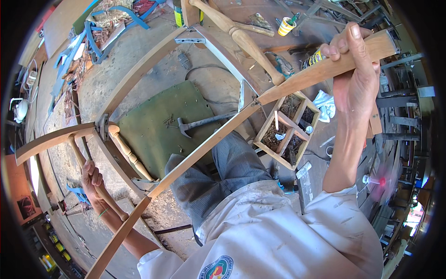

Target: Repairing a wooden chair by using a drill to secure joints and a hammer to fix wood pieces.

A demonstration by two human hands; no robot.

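A wooden chair frame (204, 151) lies tilted across my lap, with its seat opening toward the floor. My right hand (354, 69) is raised and wraps around the wide end of a long wooden post of the frame, thumb on top. At the lower left, my left hand (92, 179) closes around a slim wooden rod (110, 199) of the frame. Turned legs (239, 37) stick out from the frame's far side and left side. Through the opening show a green pad (158, 104), a claw hammer (204, 122) and loose nails (171, 121) on the pad.
A divided wooden box (289, 128) of nails and small hardware sits right of my knees. Beyond it are a white rag (324, 105), a yellow-and-white cup (285, 27) and a power tool with a cord. Blue strips and scraps (93, 39) pile up at the far left.
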